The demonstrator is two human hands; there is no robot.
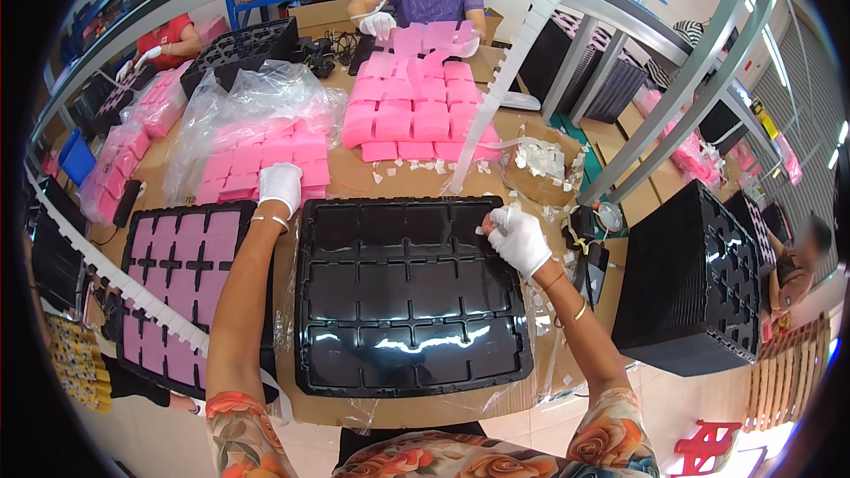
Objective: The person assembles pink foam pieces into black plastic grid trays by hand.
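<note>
Evidently, the wide black moulded-plastic tray [412, 292] lies square to the body for two-handed reach

Nearest the person, this tray rests flat on the brown cardboard-covered surface [164, 159], its long edge facing the body, which presumably puts every ribbed compartment within easy range. Just to its left is a second black plastic tray [171, 265] whose compartments hold mauve foam pads [155, 235]; it lies at a slant, perhaps only to fit beside the first. On the right, glossy black stacked trays [682, 301] stand apart, likely nested to save room.

At the near tray's far right corner, the white-gloved right hand [521, 241] has its fingers curled close together by the rim, maybe to steady it; whether that grip is clamped on the edge I cannot tell. The white-gloved left hand [282, 186] reaches past the tray to the soft pink foam blocks [239, 164]; its fingers are hidden, so I cannot tell the state of its grip.

Beyond, crumpled clear plastic sheeting [230, 111] partly drapes those blocks, probably as opened wrapping. An open brown cardboard box [536, 190] holds white scraps, seemingly to contain litter. Farthest, a co-worker's white-gloved hand [378, 25] is beside a taller pink foam pile [416, 111].
</note>
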